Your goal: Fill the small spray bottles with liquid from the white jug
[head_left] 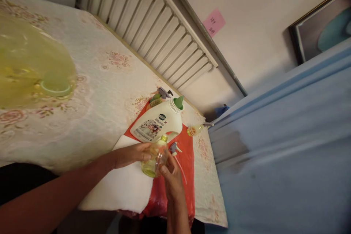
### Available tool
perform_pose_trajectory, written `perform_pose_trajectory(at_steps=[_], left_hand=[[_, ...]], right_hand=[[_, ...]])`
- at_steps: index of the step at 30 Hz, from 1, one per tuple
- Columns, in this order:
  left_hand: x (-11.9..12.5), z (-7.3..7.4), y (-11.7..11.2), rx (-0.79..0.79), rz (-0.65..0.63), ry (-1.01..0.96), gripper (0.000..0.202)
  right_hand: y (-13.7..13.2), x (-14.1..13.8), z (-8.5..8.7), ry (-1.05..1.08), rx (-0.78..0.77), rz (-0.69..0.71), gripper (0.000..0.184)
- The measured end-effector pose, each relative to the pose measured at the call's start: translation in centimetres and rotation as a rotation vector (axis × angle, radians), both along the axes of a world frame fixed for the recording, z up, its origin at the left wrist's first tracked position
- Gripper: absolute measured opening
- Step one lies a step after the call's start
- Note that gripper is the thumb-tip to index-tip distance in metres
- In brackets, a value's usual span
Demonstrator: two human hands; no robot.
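Note:
My left hand point(131, 154) and my right hand point(170, 176) both grip a small clear bottle point(155, 159) with yellow liquid in its bottom and an open neck. A spray nozzle with a long tube point(175, 153) lies just beside the right hand on a red plastic sheet point(186, 153). Behind the bottle lies a large white jug point(157, 123) on its side, with a green spout at its mouth. A white cloth point(123, 186) is spread under the left hand.
A spray bottle with a grey trigger point(160, 95) stands behind the jug. Another small bottle point(195, 129) lies to its right near the table edge. The table wears a floral lace cloth point(95, 91). A large yellow translucent container point(30, 65) sits at left. Blue fabric point(287, 146) fills the right.

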State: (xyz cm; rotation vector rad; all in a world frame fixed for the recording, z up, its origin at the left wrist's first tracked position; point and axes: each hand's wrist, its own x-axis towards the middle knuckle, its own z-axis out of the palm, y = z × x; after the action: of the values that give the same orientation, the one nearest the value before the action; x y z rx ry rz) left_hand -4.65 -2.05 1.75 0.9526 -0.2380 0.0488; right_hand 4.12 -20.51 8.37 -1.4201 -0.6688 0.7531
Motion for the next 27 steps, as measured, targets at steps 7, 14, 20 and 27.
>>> perform_pose_trajectory(at_steps=[7, 14, 20, 27], left_hand=[[0.26, -0.54, -0.07, -0.063, -0.104, -0.061, 0.067], [0.08, 0.21, -0.01, -0.058, -0.139, -0.083, 0.073], [0.04, 0.16, 0.01, -0.052, -0.146, -0.091, 0.074], [0.08, -0.34, 0.13, -0.02, -0.103, -0.066, 0.075]], right_hand=[[-0.35, 0.19, 0.51, -0.047, -0.011, 0.074, 0.075], [-0.39, 0.21, 0.62, -0.072, -0.032, 0.06, 0.076], [-0.45, 0.15, 0.57, -0.047, -0.02, 0.084, 0.076], [-0.28, 0.15, 0.33, -0.035, -0.009, 0.072, 0.074]])
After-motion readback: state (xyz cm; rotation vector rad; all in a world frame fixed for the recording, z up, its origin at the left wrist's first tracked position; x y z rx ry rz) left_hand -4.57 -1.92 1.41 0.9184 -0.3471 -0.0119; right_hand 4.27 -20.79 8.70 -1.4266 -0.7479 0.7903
